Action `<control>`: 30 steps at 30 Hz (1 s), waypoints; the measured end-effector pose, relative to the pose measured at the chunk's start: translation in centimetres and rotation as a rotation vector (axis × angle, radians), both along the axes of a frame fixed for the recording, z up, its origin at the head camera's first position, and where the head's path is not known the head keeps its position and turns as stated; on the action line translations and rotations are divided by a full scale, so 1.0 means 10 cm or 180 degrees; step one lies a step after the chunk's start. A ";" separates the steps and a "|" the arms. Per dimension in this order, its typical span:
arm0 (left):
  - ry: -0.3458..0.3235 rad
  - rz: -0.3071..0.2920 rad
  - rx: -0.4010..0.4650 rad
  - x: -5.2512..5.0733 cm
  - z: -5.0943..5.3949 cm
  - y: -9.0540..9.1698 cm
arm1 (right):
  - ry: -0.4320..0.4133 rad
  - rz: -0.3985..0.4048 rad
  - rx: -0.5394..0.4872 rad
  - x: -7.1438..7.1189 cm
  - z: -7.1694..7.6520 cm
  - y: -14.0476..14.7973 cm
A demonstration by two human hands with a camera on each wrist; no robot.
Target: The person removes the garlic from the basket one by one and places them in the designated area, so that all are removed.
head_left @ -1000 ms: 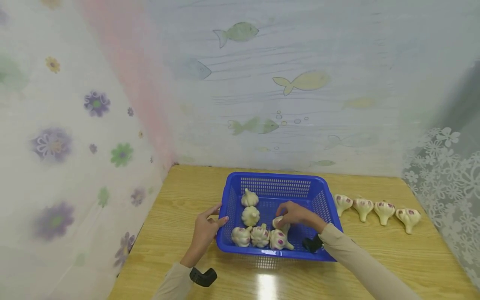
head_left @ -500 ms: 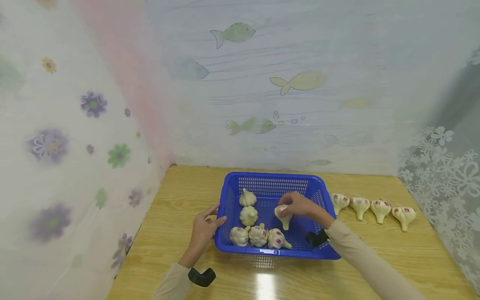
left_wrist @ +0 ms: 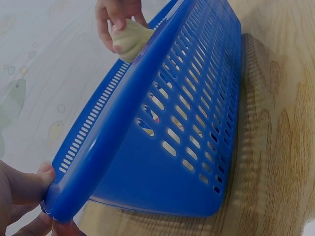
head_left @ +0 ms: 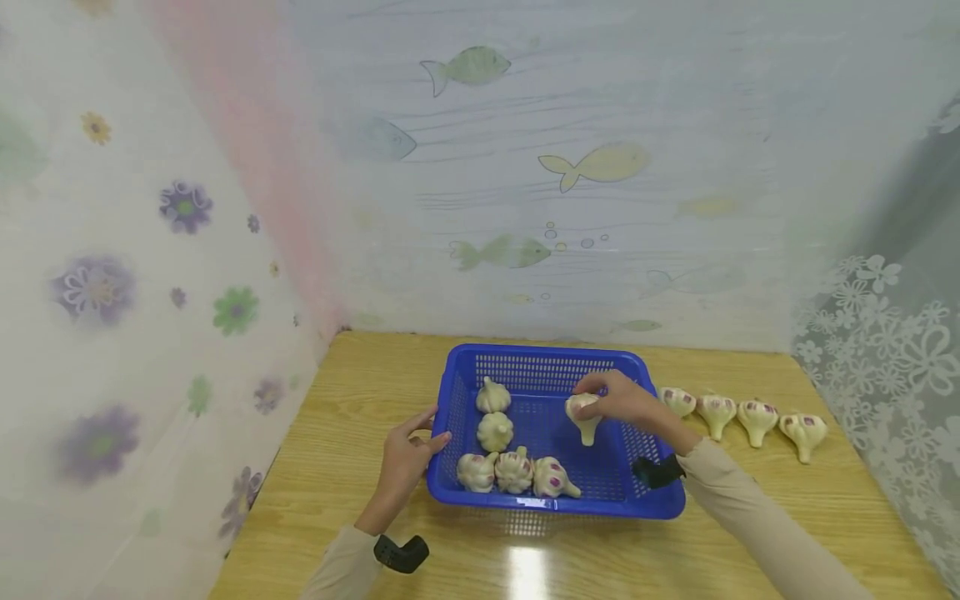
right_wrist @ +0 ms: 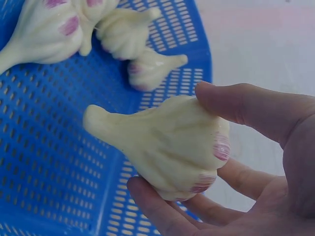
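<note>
A blue perforated basket (head_left: 540, 505) stands on the table. My left hand (head_left: 405, 463) grips its left rim, thumb on top and fingers outside, as the left wrist view also shows at the rim (left_wrist: 113, 108). My right hand (head_left: 622, 402) pinches a garlic bulb (head_left: 583, 417) above the right half of the basket, stem pointing down. In the right wrist view, thumb and fingers hold this bulb (right_wrist: 167, 147) by its wide end. Several other bulbs lie in the basket: two along the left side (head_left: 495, 432) and three along the near side (head_left: 514, 472).
Several garlic bulbs (head_left: 757, 421) lie in a row on the wooden table (head_left: 360, 375), right of the basket, stems toward the near edge. A wall covering with fish drawings (head_left: 480, 167) rises behind the table; a flowered one (head_left: 150, 350) stands at the left.
My right hand has lifted the bulb away from the near row and moved it right, its stem now hanging down. The left hand keeps its grip on the rim.
</note>
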State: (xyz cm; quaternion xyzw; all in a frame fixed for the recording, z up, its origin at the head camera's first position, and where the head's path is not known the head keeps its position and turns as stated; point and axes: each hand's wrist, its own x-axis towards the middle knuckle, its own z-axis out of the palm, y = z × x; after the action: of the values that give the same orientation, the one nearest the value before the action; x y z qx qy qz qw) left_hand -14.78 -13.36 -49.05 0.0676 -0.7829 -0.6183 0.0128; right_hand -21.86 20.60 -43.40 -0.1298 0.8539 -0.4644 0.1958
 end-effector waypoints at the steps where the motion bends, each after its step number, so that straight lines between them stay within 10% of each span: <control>1: 0.0000 0.0002 0.0001 0.00 0.00 0.00 | 0.0008 -0.0009 0.0012 0.00 0.01 0.02; 30: 0.0087 -0.0065 -0.0017 0.01 -0.02 0.00 | 0.0133 -0.0073 0.0114 0.26 0.39 0.58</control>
State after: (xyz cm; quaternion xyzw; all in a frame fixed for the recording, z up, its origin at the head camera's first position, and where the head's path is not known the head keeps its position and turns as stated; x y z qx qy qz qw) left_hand -14.68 -13.38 -49.26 0.0512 -0.7850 -0.6172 0.0173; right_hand -19.31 26.37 -39.53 -0.1262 0.8674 -0.4485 0.1748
